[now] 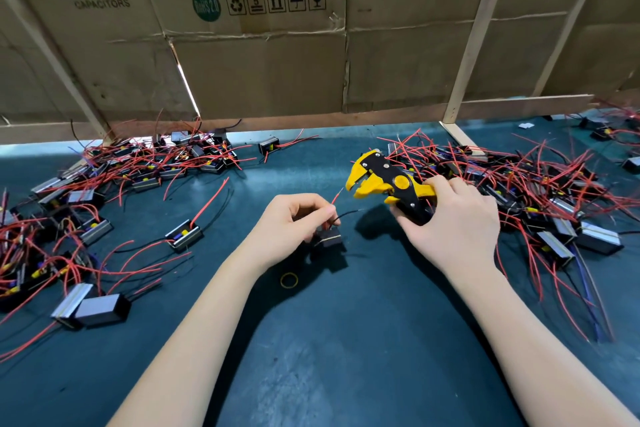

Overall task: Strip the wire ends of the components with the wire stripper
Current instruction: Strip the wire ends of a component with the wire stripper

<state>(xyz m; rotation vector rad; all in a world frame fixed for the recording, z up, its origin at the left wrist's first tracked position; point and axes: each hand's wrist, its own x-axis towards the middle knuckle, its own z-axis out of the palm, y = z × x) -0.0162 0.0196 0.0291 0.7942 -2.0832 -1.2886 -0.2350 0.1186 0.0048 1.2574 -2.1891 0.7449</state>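
A dark teal mat (pixel 346 340) covers the bench, and flattened cardboard cartons (pixel 263 55) on pale wooden battens wall off its far side. Near the middle of the mat, the left hand (pixel 294 225) pinches the leads of a small black boxy component (pixel 329 239), its fingers curled round them just above the body. From that pinch a thin red wire (pixel 336 197) slants up and to the right, and a black wire (pixel 348 213) arcs right below it; both ends are free in the air. Just right of them, the right hand (pixel 453 222) grasps the handles of the wire stripper (pixel 384 180), a yellow and black plastic tool with steel rivets and a round yellow knob. Its toothed jaws stand apart and face left, close to the red tip but not on it.

The step in hand looks like lining up a lead with the tool. The next move calls for feeding one thin, limp end squarely between the jaws, holding it taut, then squeezing the handles.

Further out, a heap of components (pixel 138 166) with red and black leads lies to the far left, a denser tangle (pixel 519 184) to the right, and single silver-edged boxes lie scattered at the near left. A yellow rubber band (pixel 289 280) lies on the mat near the left wrist.
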